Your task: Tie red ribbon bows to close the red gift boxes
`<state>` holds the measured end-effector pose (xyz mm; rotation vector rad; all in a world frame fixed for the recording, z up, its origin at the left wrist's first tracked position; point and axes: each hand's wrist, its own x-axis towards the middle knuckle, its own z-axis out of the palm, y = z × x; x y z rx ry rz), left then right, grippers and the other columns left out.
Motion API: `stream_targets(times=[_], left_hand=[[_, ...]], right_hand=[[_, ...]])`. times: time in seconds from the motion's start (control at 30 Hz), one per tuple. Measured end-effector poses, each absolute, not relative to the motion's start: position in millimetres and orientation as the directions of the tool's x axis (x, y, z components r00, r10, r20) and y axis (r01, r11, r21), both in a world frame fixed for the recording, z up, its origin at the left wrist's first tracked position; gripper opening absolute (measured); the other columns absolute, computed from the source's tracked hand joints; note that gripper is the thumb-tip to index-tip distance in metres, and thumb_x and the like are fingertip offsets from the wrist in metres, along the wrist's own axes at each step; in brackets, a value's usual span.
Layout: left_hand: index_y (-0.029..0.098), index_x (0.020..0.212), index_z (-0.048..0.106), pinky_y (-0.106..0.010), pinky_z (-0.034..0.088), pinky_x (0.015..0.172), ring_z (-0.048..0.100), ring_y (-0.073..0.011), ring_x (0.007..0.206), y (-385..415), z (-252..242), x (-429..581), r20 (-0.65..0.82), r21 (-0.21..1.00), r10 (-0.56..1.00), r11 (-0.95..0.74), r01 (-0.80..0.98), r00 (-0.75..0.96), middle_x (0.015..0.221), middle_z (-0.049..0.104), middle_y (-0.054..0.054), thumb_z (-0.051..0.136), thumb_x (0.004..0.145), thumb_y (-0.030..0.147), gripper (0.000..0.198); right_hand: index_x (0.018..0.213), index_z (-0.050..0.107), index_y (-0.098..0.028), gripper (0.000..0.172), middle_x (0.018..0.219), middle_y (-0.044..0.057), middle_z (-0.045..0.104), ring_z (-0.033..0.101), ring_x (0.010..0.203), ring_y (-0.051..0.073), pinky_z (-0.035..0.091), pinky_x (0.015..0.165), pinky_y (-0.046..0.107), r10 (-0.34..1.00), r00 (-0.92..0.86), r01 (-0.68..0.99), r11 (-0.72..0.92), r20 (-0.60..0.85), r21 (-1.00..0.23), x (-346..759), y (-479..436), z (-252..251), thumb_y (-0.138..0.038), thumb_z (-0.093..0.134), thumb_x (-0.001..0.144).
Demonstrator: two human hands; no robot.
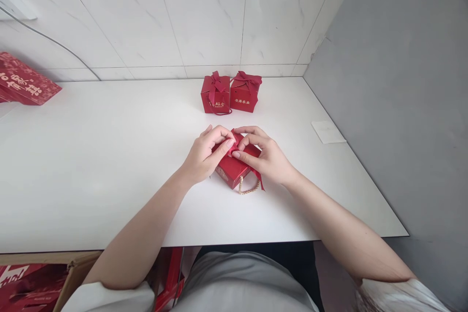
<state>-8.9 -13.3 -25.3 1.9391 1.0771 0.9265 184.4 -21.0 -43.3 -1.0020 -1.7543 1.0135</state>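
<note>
Left hand (202,157) and right hand (271,157) are pinched on ribbon (235,146) atop the box (236,168); surface (109,165) is spread widest left of the box, edged in front.

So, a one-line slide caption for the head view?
Left hand and right hand handle a red ribbon atop a red box.

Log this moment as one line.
left hand: touching ribbon; right hand: touching ribbon; red box: beneath hands; two bow-topped boxes: farther back
</note>
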Motion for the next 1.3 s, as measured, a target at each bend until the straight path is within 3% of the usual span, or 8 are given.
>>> stream_targets(times=[0.23,0.47,0.87,0.93,1.0,1.1,1.17,1.3], left_hand=[[0.024,0.097,0.056,-0.049,0.011,0.124,0.062,-0.0103,0.072,-6.8,-28.4,-15.9,0.294,0.755,0.831,-0.505,0.419,0.471,0.083,0.066,0.005,0.048,0.099,0.027,0.009],[0.025,0.099,0.055,-0.049,0.011,0.126,0.059,-0.0075,0.071,-4.7,-31.6,-19.4,0.355,0.628,0.778,-0.609,0.484,0.518,0.09,0.064,0.007,0.045,0.1,0.023,0.011],[0.025,0.098,0.052,-0.048,0.013,0.126,0.063,-0.0099,0.072,-6.6,-27.9,-19.4,0.369,0.572,0.763,-0.637,0.518,0.531,0.078,0.063,0.007,0.042,0.099,0.022,0.011],[0.025,0.098,0.052,-0.049,0.014,0.125,0.061,-0.0099,0.068,-7.2,-27.3,-18.9,0.359,0.594,0.771,-0.623,0.509,0.526,0.073,0.063,0.008,0.043,0.099,0.022,0.009],[0.024,0.099,0.051,-0.048,0.03,0.118,0.06,-0.0111,0.067,-7.9,-26.4,-18.7,0.317,0.679,0.804,-0.563,0.471,0.504,0.071,0.063,0.007,0.045,0.099,0.024,0.005],[0.023,0.104,0.05,-0.034,0.053,0.084,0.063,-0.0139,0.075,-8.2,-25.5,-19.3,0.199,0.847,0.868,-0.386,0.366,0.454,0.083,0.068,0.0,0.049,0.098,0.03,0.009],[0.023,0.11,0.052,-0.028,0.053,0.073,0.065,-0.0153,0.083,-7.9,-25.1,-20.4,0.134,0.902,0.883,-0.296,0.313,0.449,0.095,0.07,-0.003,0.051,0.098,0.031,0.015],[0.021,0.113,0.062,-0.028,0.055,0.079,0.067,-0.0173,0.094,-6.4,-23.8,-22.3,0.087,0.924,0.873,-0.25,0.288,0.48,0.109,0.07,-0.007,0.053,0.097,0.032,0.021]], right_hand=[[0.112,0.064,-0.029,0.035,0.139,0.007,0.054,0.042,0.141,0.025,0.036,0.115,0.048,0.951,-0.25,0.212,0.239,0.184,-0.948,182.5,-19.7,-47.0,-0.037,0.077,0.081],[0.093,0.068,-0.025,0.022,0.143,0.005,0.053,0.058,0.126,0.025,0.047,0.106,0.043,0.954,-0.295,-0.053,0.039,0.053,-0.998,178.7,-17.3,-50.9,-0.034,0.08,0.077],[0.093,0.072,-0.025,0.021,0.143,0.005,0.054,0.056,0.129,0.023,0.046,0.108,0.041,0.944,-0.326,-0.087,0.03,0.057,-0.996,177.1,-15.7,-53.0,-0.044,0.073,0.085],[0.09,0.072,-0.024,0.019,0.142,0.005,0.056,0.055,0.131,0.024,0.046,0.109,0.042,0.955,-0.288,-0.074,0.058,0.077,-0.996,176.0,-16.9,-52.6,-0.043,0.072,0.085],[0.085,0.072,-0.024,0.015,0.141,0.006,0.057,0.053,0.133,0.024,0.045,0.11,0.043,0.969,-0.21,-0.05,0.125,0.133,-0.991,174.5,-19.1,-53.1,-0.039,0.075,0.084],[0.083,0.073,-0.026,0.005,0.136,0.004,0.06,0.05,0.135,0.024,0.042,0.112,0.046,0.952,-0.121,0.056,0.288,0.28,-0.956,173.8,-22.5,-53.6,-0.03,0.076,0.083],[0.085,0.074,-0.028,0.003,0.126,0.005,0.062,0.054,0.127,0.024,0.045,0.109,0.046,0.908,-0.119,0.146,0.417,0.403,-0.897,175.6,-23.5,-53.4,-0.026,0.072,0.086],[0.088,0.077,-0.032,0.013,0.096,0.005,0.063,0.06,0.098,0.022,0.05,0.094,0.046,0.768,-0.254,0.302,0.64,0.588,-0.706,181.8,-21.4,-51.9,-0.026,0.066,0.091]])
